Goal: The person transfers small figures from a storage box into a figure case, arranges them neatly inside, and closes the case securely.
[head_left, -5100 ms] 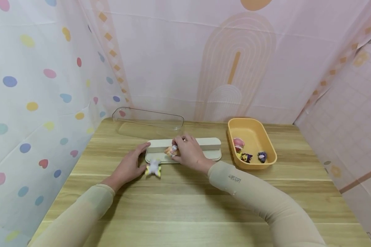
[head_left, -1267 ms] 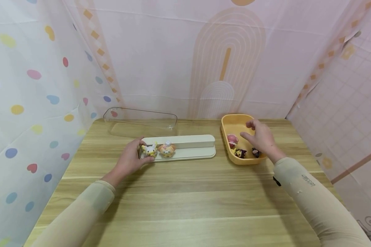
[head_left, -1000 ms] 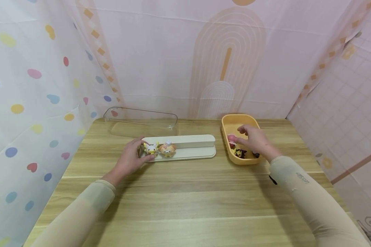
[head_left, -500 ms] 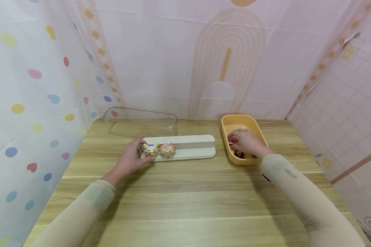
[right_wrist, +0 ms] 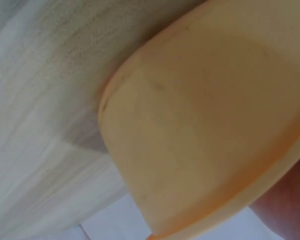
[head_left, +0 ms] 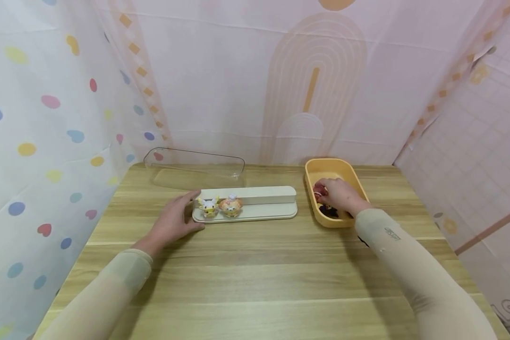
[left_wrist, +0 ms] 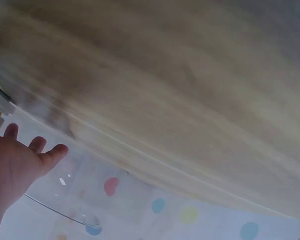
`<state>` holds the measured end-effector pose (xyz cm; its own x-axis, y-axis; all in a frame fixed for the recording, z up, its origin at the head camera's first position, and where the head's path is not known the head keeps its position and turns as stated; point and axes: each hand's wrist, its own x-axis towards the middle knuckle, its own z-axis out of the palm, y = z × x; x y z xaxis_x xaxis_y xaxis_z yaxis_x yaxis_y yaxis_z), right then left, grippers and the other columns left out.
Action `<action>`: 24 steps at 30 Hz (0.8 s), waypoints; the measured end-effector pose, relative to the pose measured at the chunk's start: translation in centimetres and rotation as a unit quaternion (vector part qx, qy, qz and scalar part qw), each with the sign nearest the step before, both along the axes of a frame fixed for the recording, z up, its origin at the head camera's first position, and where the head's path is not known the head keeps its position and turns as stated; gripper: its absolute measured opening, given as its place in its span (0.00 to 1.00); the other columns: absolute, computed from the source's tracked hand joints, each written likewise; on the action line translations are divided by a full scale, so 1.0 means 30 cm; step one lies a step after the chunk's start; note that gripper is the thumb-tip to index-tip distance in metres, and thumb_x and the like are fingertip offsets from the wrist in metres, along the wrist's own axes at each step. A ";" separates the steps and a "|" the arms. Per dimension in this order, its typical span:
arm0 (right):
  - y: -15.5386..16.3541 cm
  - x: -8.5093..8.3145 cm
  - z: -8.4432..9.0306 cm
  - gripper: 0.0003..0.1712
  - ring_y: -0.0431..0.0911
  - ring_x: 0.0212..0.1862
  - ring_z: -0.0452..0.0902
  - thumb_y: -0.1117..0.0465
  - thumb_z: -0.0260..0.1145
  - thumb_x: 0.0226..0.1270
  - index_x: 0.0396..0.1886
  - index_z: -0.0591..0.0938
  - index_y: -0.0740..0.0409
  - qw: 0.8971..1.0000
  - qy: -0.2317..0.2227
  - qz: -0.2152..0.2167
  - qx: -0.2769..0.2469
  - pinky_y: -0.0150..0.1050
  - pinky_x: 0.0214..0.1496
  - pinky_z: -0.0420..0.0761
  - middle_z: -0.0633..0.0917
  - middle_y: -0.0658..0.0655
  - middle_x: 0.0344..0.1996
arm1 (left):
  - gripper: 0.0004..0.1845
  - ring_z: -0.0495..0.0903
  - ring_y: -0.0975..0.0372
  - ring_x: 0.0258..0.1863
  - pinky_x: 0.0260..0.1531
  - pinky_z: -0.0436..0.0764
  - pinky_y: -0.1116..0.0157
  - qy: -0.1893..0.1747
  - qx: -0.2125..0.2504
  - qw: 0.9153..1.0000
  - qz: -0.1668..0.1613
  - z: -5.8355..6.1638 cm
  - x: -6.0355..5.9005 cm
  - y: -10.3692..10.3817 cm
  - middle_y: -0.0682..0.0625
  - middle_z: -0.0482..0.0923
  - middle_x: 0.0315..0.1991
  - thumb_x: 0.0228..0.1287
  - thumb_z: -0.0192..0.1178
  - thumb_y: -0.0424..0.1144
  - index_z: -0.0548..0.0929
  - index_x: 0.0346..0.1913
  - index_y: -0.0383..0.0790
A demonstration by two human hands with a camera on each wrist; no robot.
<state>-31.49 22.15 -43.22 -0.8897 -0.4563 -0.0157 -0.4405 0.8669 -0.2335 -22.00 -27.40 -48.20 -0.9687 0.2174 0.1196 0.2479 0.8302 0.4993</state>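
Note:
On the cream display stand [head_left: 268,210], a white-and-yellow figurine [head_left: 208,207] and an orange figurine with a white hat [head_left: 231,206] stand side by side at the left end. My left hand [head_left: 173,221] is beside that end, thumb and fingers spread and relaxed; in the left wrist view its fingers [left_wrist: 53,156] are apart, with nothing between them. Over at the yellow bin [head_left: 360,183], my right hand [head_left: 341,194] reaches inside and pinches a pink-and-red figurine [head_left: 318,191], partly hidden by the fingers. A dark figurine [head_left: 328,211] lies below that hand.
A clear plastic cover [head_left: 195,172] lies behind the stand at the back left. The bin's outer wall [right_wrist: 190,130] fills much of the right wrist view. Patterned curtains [head_left: 221,85] enclose the wooden table [head_left: 255,274].
Two figurines have come to stand upright on the stand. My right hand has moved to the bin and lowered onto the pink figurine. The left hand has just drawn slightly left.

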 end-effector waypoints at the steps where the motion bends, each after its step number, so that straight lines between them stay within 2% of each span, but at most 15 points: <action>1: 0.003 -0.004 -0.001 0.23 0.61 0.55 0.86 0.60 0.73 0.73 0.64 0.82 0.63 1.000 -0.001 0.002 -0.005 0.59 0.64 0.83 0.90 0.64 0.51 | 0.55 0.67 0.32 0.75 0.76 0.63 0.31 -0.001 -0.003 1.000 0.000 -0.001 0.000 -0.003 0.33 0.69 0.78 0.58 0.82 0.46 0.61 0.84 0.43; 5: 0.023 -0.028 -0.002 0.22 0.65 0.60 0.84 0.62 0.64 0.79 0.66 0.79 0.69 0.999 -0.029 0.011 -0.045 0.61 0.69 0.80 0.88 0.70 0.55 | 0.54 0.70 0.30 0.73 0.73 0.66 0.30 0.006 -0.013 1.000 -0.002 -0.005 0.001 -0.008 0.31 0.71 0.76 0.60 0.81 0.46 0.61 0.84 0.45; 9: 0.041 -0.052 0.005 0.23 0.67 0.66 0.79 0.61 0.54 0.87 0.69 0.77 0.73 0.994 -0.078 -0.011 -0.080 0.63 0.74 0.75 0.84 0.74 0.62 | 0.53 0.72 0.30 0.71 0.72 0.68 0.30 0.012 -0.015 1.000 -0.002 -0.007 0.004 -0.009 0.29 0.74 0.74 0.61 0.80 0.45 0.61 0.84 0.44; 11: 0.046 -0.060 0.008 0.23 0.67 0.65 0.79 0.61 0.51 0.88 0.69 0.76 0.74 0.991 -0.093 -0.028 -0.092 0.63 0.72 0.76 0.83 0.75 0.62 | 0.53 0.72 0.30 0.71 0.73 0.68 0.30 0.012 -0.015 1.000 -0.002 -0.010 0.006 -0.009 0.29 0.74 0.73 0.61 0.80 0.45 0.61 0.84 0.44; 13: 0.046 -0.067 0.009 0.24 0.65 0.60 0.80 0.60 0.48 0.89 0.68 0.77 0.74 0.989 -0.101 -0.041 -0.103 0.62 0.68 0.77 0.84 0.74 0.58 | 0.53 0.72 0.30 0.71 0.73 0.68 0.30 0.013 -0.017 1.000 -0.002 -0.014 0.006 -0.008 0.29 0.74 0.73 0.61 0.80 0.46 0.61 0.84 0.44; 15: 0.040 -0.071 0.007 0.24 0.63 0.58 0.80 0.58 0.48 0.90 0.67 0.78 0.72 0.987 -0.104 -0.050 -0.115 0.61 0.67 0.78 0.85 0.72 0.56 | 0.53 0.72 0.30 0.71 0.73 0.67 0.31 0.011 -0.017 1.000 0.000 -0.016 0.008 -0.007 0.30 0.74 0.73 0.61 0.80 0.47 0.60 0.84 0.45; 18: 0.027 -0.075 0.001 0.26 0.61 0.60 0.81 0.50 0.51 0.90 0.67 0.80 0.67 0.983 -0.119 -0.058 -0.125 0.61 0.69 0.77 0.87 0.69 0.56 | 0.53 0.71 0.30 0.72 0.73 0.67 0.30 0.010 -0.018 1.000 0.001 -0.016 0.012 -0.005 0.30 0.74 0.74 0.62 0.79 0.47 0.60 0.85 0.46; 21: 0.020 -0.075 0.002 0.28 0.61 0.65 0.80 0.46 0.55 0.87 0.69 0.81 0.63 0.980 -0.139 -0.052 -0.129 0.60 0.73 0.77 0.86 0.68 0.62 | 0.53 0.72 0.30 0.72 0.73 0.67 0.30 0.013 -0.017 1.000 0.004 -0.015 0.017 -0.005 0.30 0.75 0.74 0.62 0.79 0.47 0.60 0.85 0.46; 24: 0.020 -0.075 0.011 0.26 0.61 0.65 0.80 0.52 0.61 0.84 0.69 0.80 0.65 0.975 -0.163 -0.029 -0.146 0.58 0.72 0.77 0.86 0.69 0.61 | 0.53 0.73 0.30 0.71 0.72 0.68 0.30 0.020 -0.016 1.000 0.004 -0.016 0.018 -0.004 0.31 0.75 0.74 0.62 0.80 0.47 0.60 0.84 0.46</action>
<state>-33.73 22.76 -42.88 -0.8840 -0.4321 -0.1786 -0.2537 0.7642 -0.5929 -21.45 -27.53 -48.67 -0.9650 0.2144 0.1508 0.2605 0.8478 0.4619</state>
